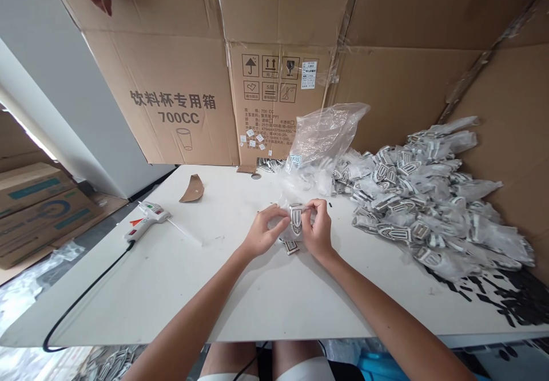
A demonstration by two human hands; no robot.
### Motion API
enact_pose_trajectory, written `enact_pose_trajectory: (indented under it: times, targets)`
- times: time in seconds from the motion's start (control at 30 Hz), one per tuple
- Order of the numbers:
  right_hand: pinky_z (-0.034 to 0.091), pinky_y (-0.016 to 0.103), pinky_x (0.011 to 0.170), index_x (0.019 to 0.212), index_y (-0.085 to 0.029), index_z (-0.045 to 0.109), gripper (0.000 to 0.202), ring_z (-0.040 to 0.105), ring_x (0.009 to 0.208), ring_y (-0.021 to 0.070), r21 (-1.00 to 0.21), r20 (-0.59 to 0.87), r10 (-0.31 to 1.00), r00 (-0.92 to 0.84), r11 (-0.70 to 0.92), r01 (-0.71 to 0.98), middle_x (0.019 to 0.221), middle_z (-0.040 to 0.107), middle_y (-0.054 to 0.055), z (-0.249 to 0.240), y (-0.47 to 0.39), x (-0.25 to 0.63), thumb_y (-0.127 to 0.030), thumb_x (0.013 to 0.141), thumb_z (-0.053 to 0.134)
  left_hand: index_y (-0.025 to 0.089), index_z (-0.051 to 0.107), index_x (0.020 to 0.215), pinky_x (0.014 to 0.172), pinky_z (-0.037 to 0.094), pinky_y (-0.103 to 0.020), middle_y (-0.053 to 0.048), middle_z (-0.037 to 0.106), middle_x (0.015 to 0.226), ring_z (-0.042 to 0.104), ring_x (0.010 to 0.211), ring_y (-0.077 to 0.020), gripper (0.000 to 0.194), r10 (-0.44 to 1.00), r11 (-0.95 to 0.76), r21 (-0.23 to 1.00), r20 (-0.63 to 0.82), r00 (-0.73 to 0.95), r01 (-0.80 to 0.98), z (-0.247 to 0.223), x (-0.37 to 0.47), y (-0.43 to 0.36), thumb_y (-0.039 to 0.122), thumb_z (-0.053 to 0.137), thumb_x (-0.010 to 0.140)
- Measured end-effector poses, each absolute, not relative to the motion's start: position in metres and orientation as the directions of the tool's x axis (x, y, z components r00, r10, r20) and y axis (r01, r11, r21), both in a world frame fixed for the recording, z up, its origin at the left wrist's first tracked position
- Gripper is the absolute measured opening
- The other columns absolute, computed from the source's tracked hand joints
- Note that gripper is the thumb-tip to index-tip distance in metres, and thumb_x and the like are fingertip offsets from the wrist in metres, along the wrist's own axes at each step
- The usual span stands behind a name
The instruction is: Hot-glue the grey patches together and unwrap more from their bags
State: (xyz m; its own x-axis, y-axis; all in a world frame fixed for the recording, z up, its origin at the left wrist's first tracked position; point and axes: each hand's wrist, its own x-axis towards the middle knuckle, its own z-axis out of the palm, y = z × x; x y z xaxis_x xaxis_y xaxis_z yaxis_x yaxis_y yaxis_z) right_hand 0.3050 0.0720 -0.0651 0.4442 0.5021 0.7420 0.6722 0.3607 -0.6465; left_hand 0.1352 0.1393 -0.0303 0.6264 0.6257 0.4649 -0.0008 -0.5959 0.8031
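A small striped piece point(295, 219) in clear film is just above the middle of the bench point(240, 306), between the far and near edges, upright and facing the person, probably for a good view. The right hand point(318, 231) clamps its upper right side between thumb and finger, seemingly to steady it. The left hand point(262, 233) has its fingertips close together at the left side; whether they pinch film, I cannot tell. Another piece point(291, 247) lies just below. The glue gun point(148, 221) rests toward the left edge, perhaps for easy reach; bagged pieces point(397, 198) heap toward the far right corner, likely to leave working room.
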Motion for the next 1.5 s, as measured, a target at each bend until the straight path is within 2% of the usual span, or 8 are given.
enact_pose_trajectory:
  times: [0.13,0.47,0.6,0.73,0.93,1.07,1.27,1.5]
  targets:
    - [0.049,0.036,0.076,0.105,-0.026,0.048,0.006,0.059,0.081,0.0214,-0.652,0.737,0.506,0.449,0.358,0.668,0.091,0.057,0.001,-0.065,0.072,0.306,-0.022,0.101,0.048,0.022,0.077,0.091,0.085,0.046,-0.036,-0.005,0.071,0.091,0.063,0.089,-0.0224,0.03,0.611,-0.613,0.79,0.466,0.64,0.009,-0.033,0.137,0.14,0.047,0.064,0.103]
    - [0.049,0.036,0.076,0.104,-0.027,0.048,0.007,0.06,0.08,0.0221,-0.623,0.756,0.525,0.391,0.393,0.676,0.091,0.058,0.002,-0.068,0.073,0.305,-0.021,0.101,0.049,0.021,0.075,0.082,0.075,0.045,-0.032,-0.002,0.067,0.08,0.06,0.077,-0.0182,0.019,0.65,-0.652,0.758,0.536,0.539,0.033,-0.043,0.142,0.143,0.029,0.068,0.097]
    - [0.049,0.038,0.079,0.103,-0.027,0.049,0.004,0.061,0.083,0.0231,-0.653,0.728,0.557,0.4,0.386,0.652,0.091,0.06,0.002,-0.066,0.072,0.305,-0.023,0.101,0.05,0.021,0.071,0.079,0.075,0.044,-0.032,-0.001,0.066,0.08,0.06,0.076,-0.0173,0.015,0.676,-0.652,0.756,0.547,0.494,0.056,-0.042,0.143,0.144,0.025,0.068,0.093]
    - [0.048,0.038,0.08,0.103,-0.027,0.051,0.004,0.062,0.087,0.0244,-0.728,0.641,0.649,0.41,0.346,0.592,0.094,0.064,0.004,-0.065,0.071,0.307,-0.027,0.102,0.048,0.021,0.067,0.077,0.074,0.045,-0.031,0.0,0.065,0.079,0.06,0.076,-0.0169,0.013,0.704,-0.658,0.748,0.573,0.42,0.083,-0.04,0.142,0.145,0.022,0.069,0.09]
    - [0.045,0.038,0.078,0.111,-0.027,0.059,0.018,0.061,0.084,0.0251,-0.762,0.563,0.765,0.311,0.335,0.554,0.089,0.066,0.003,-0.06,0.068,0.312,-0.038,0.107,0.045,0.022,0.067,0.084,0.076,0.045,-0.032,-0.001,0.064,0.082,0.06,0.078,-0.0179,0.018,0.72,-0.662,0.742,0.594,0.359,0.101,-0.04,0.14,0.149,0.03,0.063,0.1]
    - [0.044,0.038,0.082,0.104,-0.027,0.063,0.021,0.059,0.084,0.0239,-0.742,0.58,0.773,0.257,0.372,0.557,0.089,0.065,0.002,-0.052,0.065,0.311,-0.047,0.105,0.057,0.022,0.066,0.088,0.077,0.046,-0.033,-0.001,0.061,0.083,0.059,0.079,-0.0182,0.023,0.691,-0.678,0.731,0.604,0.398,0.068,-0.04,0.14,0.149,0.035,0.06,0.105]
    - [0.04,0.034,0.074,0.087,-0.025,0.056,0.025,0.05,0.075,0.0188,-0.775,0.569,0.794,0.214,0.43,0.462,0.079,0.053,-0.002,-0.045,0.064,0.308,-0.044,0.102,0.064,0.022,0.067,0.09,0.078,0.047,-0.034,-0.002,0.062,0.086,0.06,0.081,-0.0188,0.027,0.682,-0.666,0.745,0.593,0.428,0.03,-0.038,0.139,0.146,0.041,0.059,0.107]
    - [0.038,0.032,0.07,0.086,-0.024,0.055,0.028,0.048,0.072,0.0174,-0.839,0.498,0.84,0.216,0.405,0.362,0.077,0.051,-0.004,-0.049,0.065,0.31,-0.045,0.102,0.063,0.021,0.072,0.096,0.086,0.048,-0.035,-0.005,0.068,0.093,0.063,0.09,-0.0217,0.041,0.73,-0.581,0.814,0.509,0.455,0.021,-0.037,0.138,0.147,0.054,0.05,0.11]
